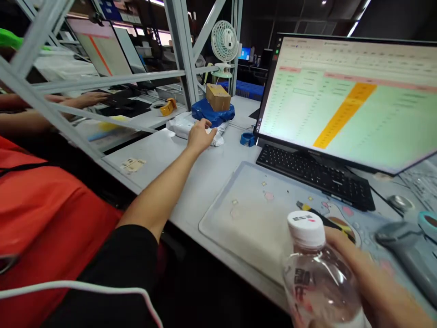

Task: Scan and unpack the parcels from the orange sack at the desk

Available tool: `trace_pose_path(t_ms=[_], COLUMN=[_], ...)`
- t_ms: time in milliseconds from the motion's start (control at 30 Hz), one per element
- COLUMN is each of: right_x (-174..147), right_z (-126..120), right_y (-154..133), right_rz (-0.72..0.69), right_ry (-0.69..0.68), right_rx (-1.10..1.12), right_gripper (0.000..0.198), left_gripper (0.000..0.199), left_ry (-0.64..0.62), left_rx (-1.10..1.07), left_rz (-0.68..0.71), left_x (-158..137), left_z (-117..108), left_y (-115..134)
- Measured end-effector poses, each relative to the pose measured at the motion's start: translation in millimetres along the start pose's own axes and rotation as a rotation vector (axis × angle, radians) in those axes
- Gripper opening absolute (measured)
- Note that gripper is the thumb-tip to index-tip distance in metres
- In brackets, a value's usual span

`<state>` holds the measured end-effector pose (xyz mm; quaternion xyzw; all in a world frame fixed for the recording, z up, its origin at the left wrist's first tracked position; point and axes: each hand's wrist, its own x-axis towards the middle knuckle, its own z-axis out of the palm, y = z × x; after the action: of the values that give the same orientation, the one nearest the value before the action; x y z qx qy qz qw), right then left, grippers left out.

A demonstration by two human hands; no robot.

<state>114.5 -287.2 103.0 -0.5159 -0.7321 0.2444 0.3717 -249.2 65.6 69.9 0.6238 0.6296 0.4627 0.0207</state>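
Note:
My left hand is stretched out over a white plastic parcel, its fingers loosely bent and apart. Whether the fingertips touch the parcel I cannot tell. Just behind the hand, a small brown cardboard box rests on a blue plastic parcel. In the near right corner my right hand is wrapped around a clear plastic bottle with a white cap. The bottle stands upright in front of the hand and hides most of its fingers.
A monitor and black keyboard stand at the right. A desk mat carries a yellow-and-black cutter and a grey scanner. Metal rack bars border the left side; another person's hand is beyond.

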Motion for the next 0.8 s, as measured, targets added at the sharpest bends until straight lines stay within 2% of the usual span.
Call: trace_pose_path(t_ms=[100, 200, 267, 333, 400, 433, 567, 700, 800], right_x=[67, 106, 114, 115, 113, 113, 123, 141, 160], right_z=[-6, -11, -20, -33, -46, -51, -55, -37, -17], right_y=[-1, -11, -18, -24, -31, -36, -66, -114, -148], right_rz=[0.003, 0.132, 0.271, 0.403, 0.516, 0.557, 0.613, 0.643, 0.605], right_ry=[-0.069, -0.048, -0.033, -0.02, -0.015, -0.017, -0.051, -0.008, 0.045], right_rx=[-0.08, -0.073, -0.034, -0.003, -0.002, -0.003, 0.069, 0.131, 0.165], right_gripper=[0.08, 0.071, 0.071, 0.073, 0.073, 0.072, 0.069, 0.068, 0.071], left_gripper=[0.065, 0.098, 0.095, 0.069, 0.042, 0.035, 0.032, 0.024, 0.02], left_ry=[-0.018, -0.146, -0.199, -0.216, -0.25, -0.283, -0.424, -0.499, -0.48], left_rx=[0.105, 0.181, 0.239, 0.291, 0.317, 0.321, 0.302, 0.28, 0.252], left_rz=[-0.078, -0.195, -0.242, -0.21, -0.132, -0.097, -0.038, -0.047, -0.072], left_x=[65, 104, 119, 127, 131, 131, 124, 113, 97], left_z=[26, 44, 47, 42, 30, 22, -21, -65, -101], left_y=[-16, -24, -26, -29, -33, -36, -50, -56, -42])
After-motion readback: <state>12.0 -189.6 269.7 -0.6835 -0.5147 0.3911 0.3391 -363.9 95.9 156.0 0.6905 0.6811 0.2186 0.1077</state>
